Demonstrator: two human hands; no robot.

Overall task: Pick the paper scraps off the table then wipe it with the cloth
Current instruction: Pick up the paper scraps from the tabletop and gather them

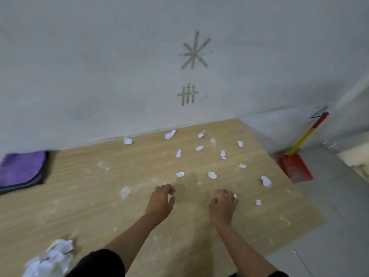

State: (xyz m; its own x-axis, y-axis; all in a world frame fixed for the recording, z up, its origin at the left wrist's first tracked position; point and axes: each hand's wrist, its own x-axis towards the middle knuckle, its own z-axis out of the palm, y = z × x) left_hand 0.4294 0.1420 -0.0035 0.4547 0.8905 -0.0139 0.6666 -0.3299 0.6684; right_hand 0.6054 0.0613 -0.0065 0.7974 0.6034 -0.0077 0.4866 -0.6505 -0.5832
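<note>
Wall: I find no readable writing, brand or label anywhere in view. It carries only a star-shaped mark and, below it, a hash-like mark, both looking like tape residue.

Wooden table: the surface shows pale powdery smears in several places. I judge the wiping step not yet begun.

Purple cloth: it lies folded at the far left edge against the wall, on top of a grey cloth, well apart from both hands and untouched.

Red dustpan: it stands on the floor to the right of the table, leaning toward the wall, and plays no part at present.

Crumpled paper heap: it sits at the near left corner of the table.

Left hand: it hovers low over the table with fingers curled and thumb close to the forefinger. I cannot tell whether it holds anything.

Right hand: its fingers are curled downward. A small white scrap shows at its fingertips, but I cannot tell whether it is pinched or merely beside them.

Paper scraps: well over a dozen lie scattered across the far right half of the table. By my judgement the picking step is at an early stage, with most of it left to do.
</note>
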